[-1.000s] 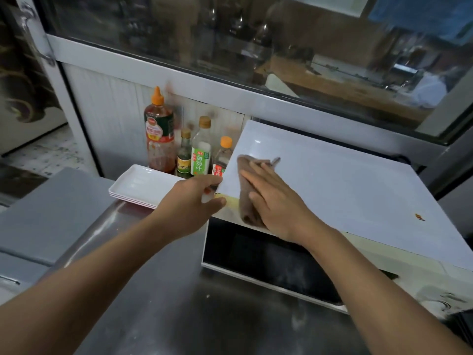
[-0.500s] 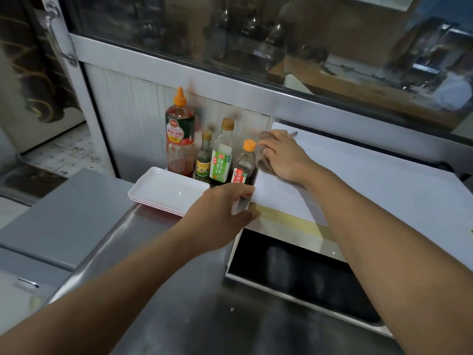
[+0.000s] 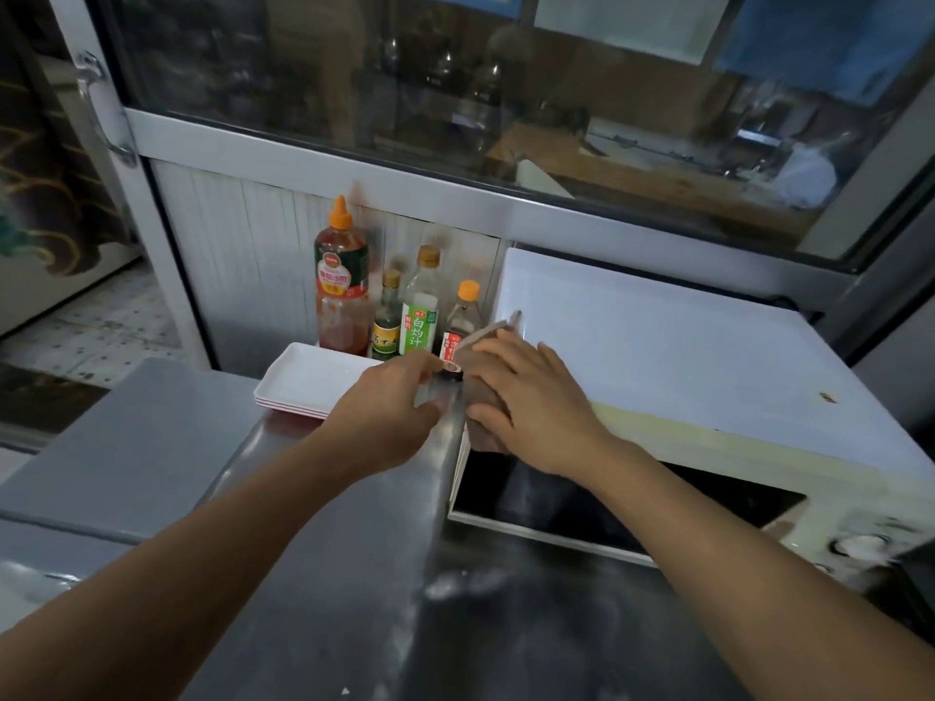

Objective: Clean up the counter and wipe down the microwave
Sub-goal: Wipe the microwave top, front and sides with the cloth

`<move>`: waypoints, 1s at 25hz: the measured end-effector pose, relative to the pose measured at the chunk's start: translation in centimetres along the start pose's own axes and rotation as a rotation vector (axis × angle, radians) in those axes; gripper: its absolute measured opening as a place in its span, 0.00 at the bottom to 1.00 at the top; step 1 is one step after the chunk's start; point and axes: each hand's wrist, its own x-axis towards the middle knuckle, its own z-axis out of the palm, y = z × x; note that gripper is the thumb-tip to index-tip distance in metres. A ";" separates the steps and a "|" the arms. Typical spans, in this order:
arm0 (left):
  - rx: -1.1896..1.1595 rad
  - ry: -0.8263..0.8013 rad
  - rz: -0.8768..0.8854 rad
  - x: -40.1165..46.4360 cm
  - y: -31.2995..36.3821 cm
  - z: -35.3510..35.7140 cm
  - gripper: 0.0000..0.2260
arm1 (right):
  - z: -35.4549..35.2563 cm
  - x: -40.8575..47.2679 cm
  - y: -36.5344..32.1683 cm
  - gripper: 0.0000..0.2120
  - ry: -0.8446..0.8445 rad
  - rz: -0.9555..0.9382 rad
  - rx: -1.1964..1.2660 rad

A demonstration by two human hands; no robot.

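Pressing the cloth (image 3: 480, 422) under my flat right hand (image 3: 531, 402) at the microwave (image 3: 683, 356) top's left edge; left hand (image 3: 389, 412) loosely spread alongside, empty.

Both bare forearms reach forward from the lower edge of the view, and the two hands nearly meet. The left hand (image 3: 392, 414) is turned with its back up; its fingers (image 3: 422, 365) are loosely bent and the thumb points toward the other hand, with nothing clearly held in it. The right hand (image 3: 531, 404) lies flat, palm down, with straight fingers (image 3: 498, 349) spread a little, and it presses on a cloth (image 3: 480, 427). Its wrist is almost straight.
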 end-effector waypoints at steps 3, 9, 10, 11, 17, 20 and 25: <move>0.015 -0.008 0.026 0.3 0.9 0.3 0.19 | 0.2 -2.1 0.2 0.28 0.026 0.088 -0.050; 0.123 -0.005 0.283 1.2 3.1 2.6 0.17 | -0.7 -10.7 6.2 0.24 0.126 0.361 -0.137; 0.117 -0.010 0.282 1.4 3.2 2.9 0.17 | -0.7 -11.4 6.6 0.24 0.137 0.394 -0.157; 0.104 -0.006 0.270 1.6 3.2 3.1 0.16 | -0.6 -11.4 6.5 0.23 0.157 0.413 -0.174; 0.111 0.028 0.237 2.1 3.4 3.3 0.16 | 1.5 -5.7 0.8 0.25 0.253 0.368 -0.150; 0.203 0.046 0.217 1.4 3.7 3.6 0.18 | 1.5 -5.2 0.9 0.26 0.229 0.321 -0.187; 0.403 0.131 0.249 0.9 7.6 6.3 0.16 | 0.0 -11.1 6.9 0.26 0.225 0.338 -0.202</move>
